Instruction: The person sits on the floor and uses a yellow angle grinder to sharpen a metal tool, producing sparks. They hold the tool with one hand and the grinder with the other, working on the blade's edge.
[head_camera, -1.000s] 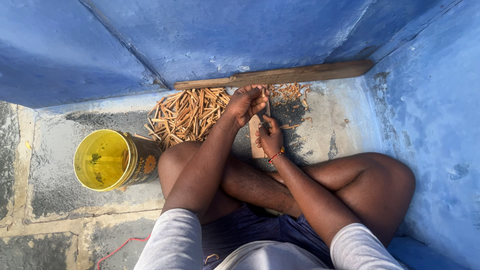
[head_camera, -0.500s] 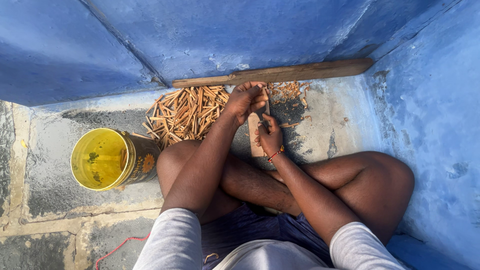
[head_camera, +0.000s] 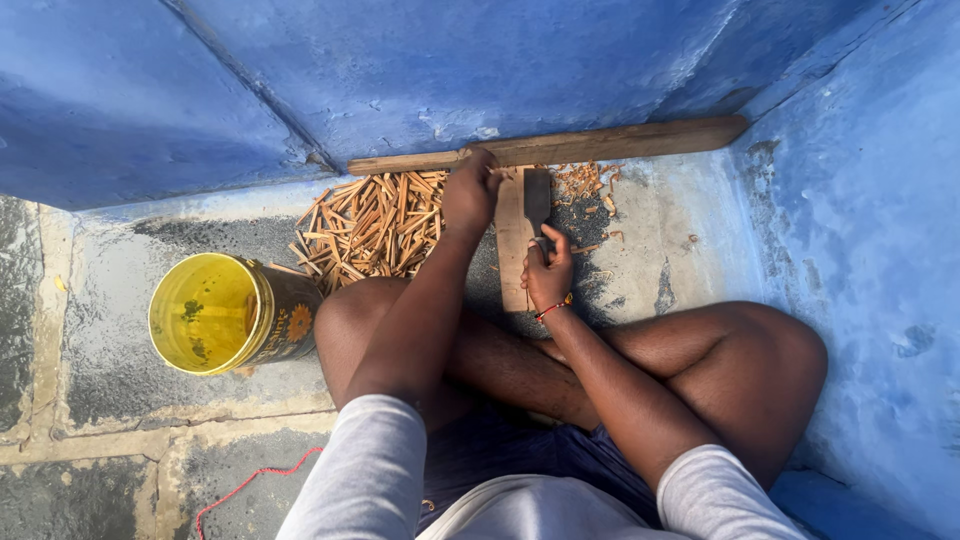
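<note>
**A:** Since the small wooden board (head_camera: 513, 235) lies flat on the floor by the blue wall, where's the person at?

**B:** Midway, I'd guess. The right hand (head_camera: 547, 275) is wrapped tight round a flat blade (head_camera: 537, 198) standing over the board; the left hand (head_camera: 470, 192) is curled at the board's top end, can't tell if it pinches a piece. A good pile of split sticks (head_camera: 372, 222) sits left, shavings (head_camera: 585, 182) right, yellow bucket (head_camera: 215, 312) beyond.
</note>
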